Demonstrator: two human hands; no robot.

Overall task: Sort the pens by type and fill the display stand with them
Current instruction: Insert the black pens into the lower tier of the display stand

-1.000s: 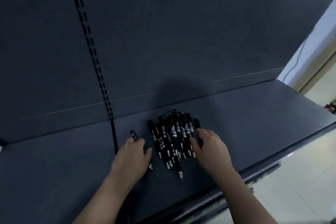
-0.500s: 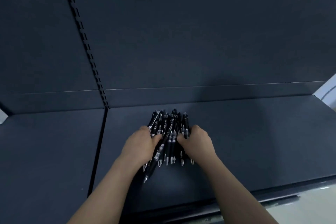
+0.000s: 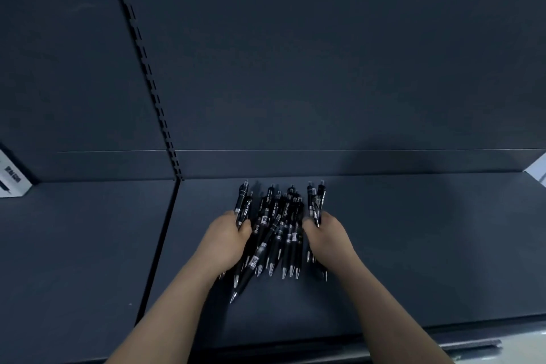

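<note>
I see the pens [image 3: 280, 233] as one loose heap on the dark shelf [image 3: 413, 245], caught between the two hands, with silver tips pointing back toward the wrists and clicker ends fanning out past the fingers. The left hand [image 3: 227, 242] curls round the heap's left flank, thumb pressed against a couple of barrels. The right hand [image 3: 328, 238] curls round the opposite flank and pinches a few pens that stick up beyond its knuckles. I judge these light, stiff and slick: smooth plastic barrels that roll and slide over each other. A squeeze from the sides could squirt the middle ones out toward the wrists, where one trails lower than the rest. I would hold at mid-barrel, near the printed bands, with both palms cupped. They all look the same black type to me, though the print is too small to read. No stand compartment shows near the hands. Far out beyond the left hand sits a white box [image 3: 11, 180], contents hidden.
</note>
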